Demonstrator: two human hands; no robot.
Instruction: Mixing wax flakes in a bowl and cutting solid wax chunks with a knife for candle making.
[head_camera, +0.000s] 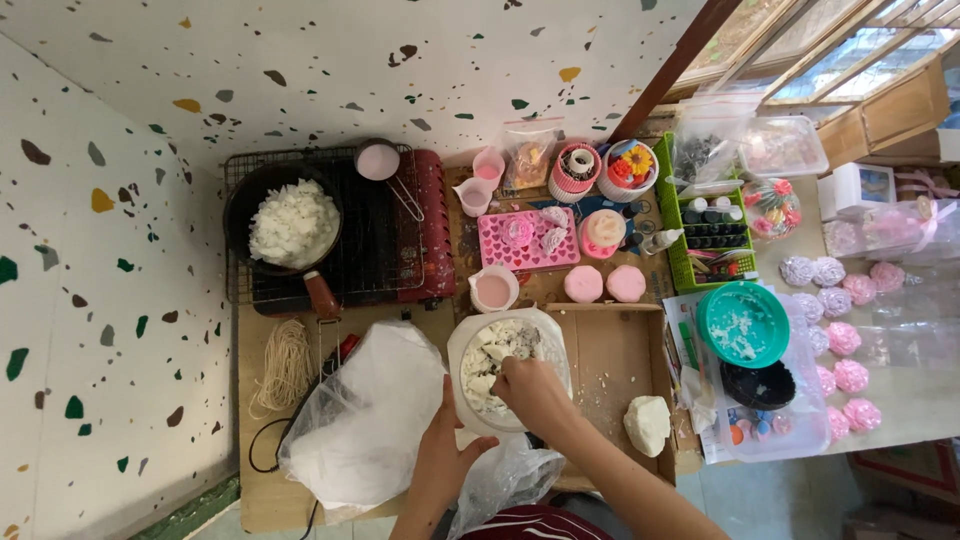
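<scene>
My right hand (528, 392) is down inside the open clear plastic bag of white wax chunks (487, 362), fingers curled around pieces I can't quite see, so I judge it is gripping some rather than resting loose. My left hand (442, 452) pinches the near rim of that bag to keep its mouth wide. The bag sits on the left end of a shallow cardboard tray (610, 350), near the middle of the scene.

The rim is thin and floppy; if my left grip slips, I think the mouth would fold in and chunks would spill onto the tray, where crumbs already lie. A loose white lump (647, 424) sits to the right on the tray, close to my right forearm, and a careless sweep could knock it off the near edge.

Just beyond the bag stands a small cup of pink liquid (493, 290); lifting my hand too high and far could tip it. Further left, the black pan of white flakes (292, 222) rests on a wire rack, and carrying across that gap risks dropping bits on the way.
</scene>
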